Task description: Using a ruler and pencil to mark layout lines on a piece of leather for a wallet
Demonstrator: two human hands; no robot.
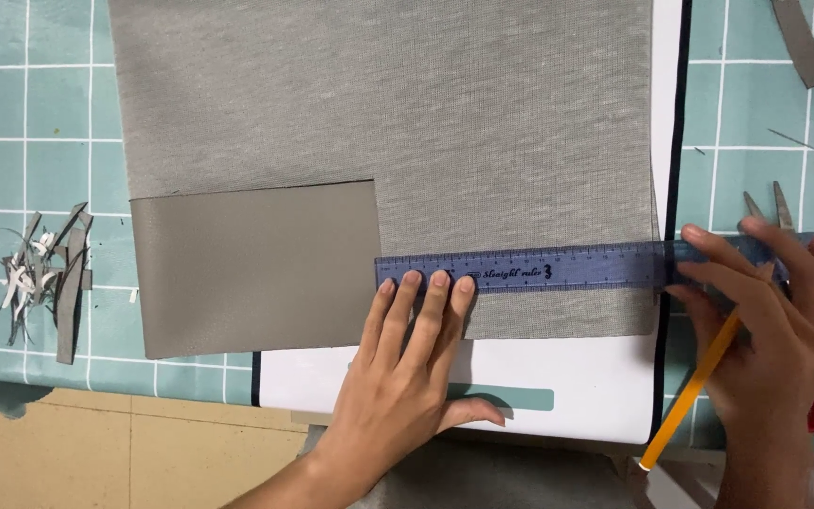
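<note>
Head cam: I see left hand point(405, 368) spread flat, fingertips pinning the blue straight ruler point(558, 268) onto grey fabric point(379, 94) just past them, while right hand point(767, 325) is closed around a yellow pencil point(690, 394) at the ruler's far end, scissors point(770, 209) just beyond its fingers.

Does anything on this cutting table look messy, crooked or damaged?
Only a small heap of fabric scraps lies loose at the left of the cutting mat. The ruler sits straight across the grey fabric, pinned by the left hand.
</note>
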